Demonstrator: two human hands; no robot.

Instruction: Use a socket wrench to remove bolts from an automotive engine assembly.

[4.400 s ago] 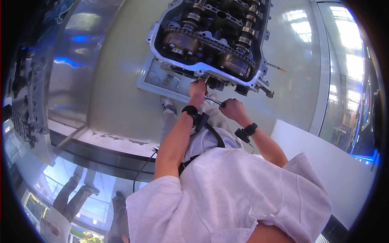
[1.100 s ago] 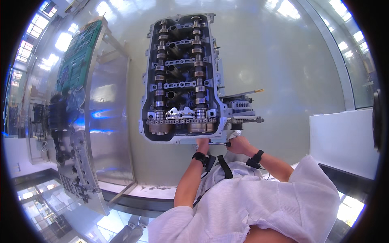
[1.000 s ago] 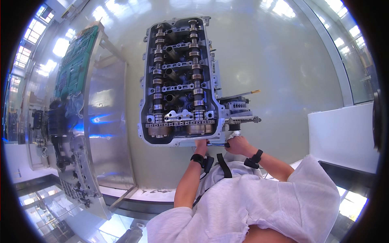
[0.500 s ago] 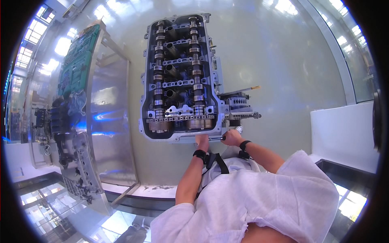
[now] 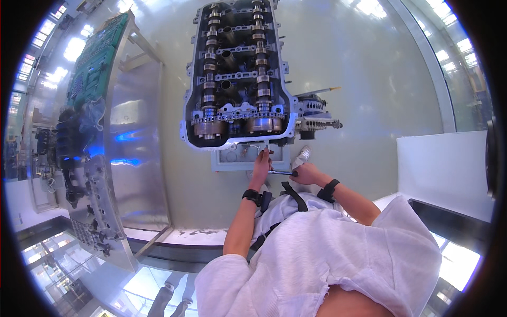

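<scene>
An open engine (image 5: 240,74) with two camshafts and a timing chain stands on a stand in front of me. My left hand (image 5: 261,161) reaches up to the engine's near lower edge and grips the head end of a metal wrench (image 5: 279,171). My right hand (image 5: 305,173) is closed on the wrench's handle, just right of the left hand. Both wrists wear dark bands. A light shoe (image 5: 301,155) shows on the floor below the hands.
A large metal display panel (image 5: 124,137) with mounted engine parts and a green board stands to the left. A white block (image 5: 449,169) sits at the right. An alternator (image 5: 314,113) juts from the engine's right side. The floor is pale and glossy.
Since 4.4 s ago the view has swung so the whole engine top shows. In the last second both hands stayed at the engine's near edge, the right hand shifting slightly on the wrench.
</scene>
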